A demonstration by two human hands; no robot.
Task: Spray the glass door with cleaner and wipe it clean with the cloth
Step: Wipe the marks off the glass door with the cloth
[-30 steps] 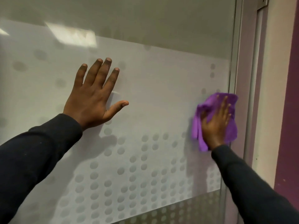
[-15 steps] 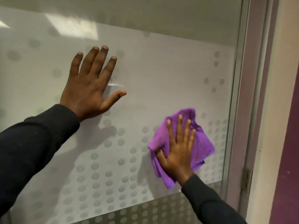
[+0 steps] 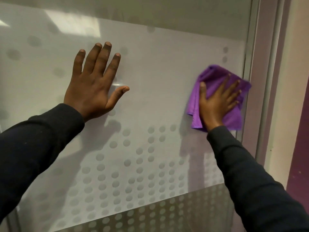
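wiping pass swings back to the door's right edge

the right hand (image 3: 217,104), fingers spread flat over the purple cloth (image 3: 217,84), presses it against the glass door (image 3: 158,81) at the right of the frame, the cloth's edge just beside the metal door frame (image 3: 249,64). half a second ago cloth and hand sat lower and nearer the centre, over the dotted frosting; now they have swept up and right, so the stroke is working side to side across this band. the left hand (image 3: 93,84) stays splayed and empty on the glass at centre left, bracing. no spray bottle is in view. judging by this, spraying is done here and wiping is under way, with the lower dotted panel likely left.
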